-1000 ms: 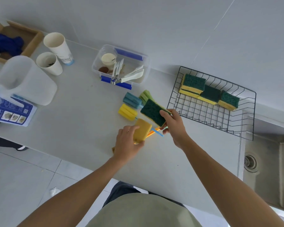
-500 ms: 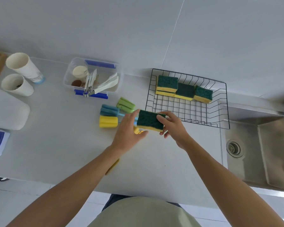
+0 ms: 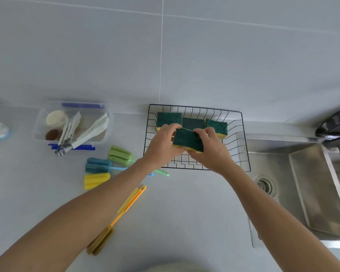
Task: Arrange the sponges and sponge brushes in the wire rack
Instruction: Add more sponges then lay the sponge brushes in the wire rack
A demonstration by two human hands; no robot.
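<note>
Overhead, grey counter (image 3: 185, 213), tiled wall (image 3: 224, 55), steel sink (image 3: 302, 173) right.

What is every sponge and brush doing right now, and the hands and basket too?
Held sponge: gripped by both hands above the wire rack.
Left hand: closed on its left end.
Right hand: closed on its right end.
Three sponges: in a row at the rack's back.
Sponge brushes: lying on the counter.
</note>
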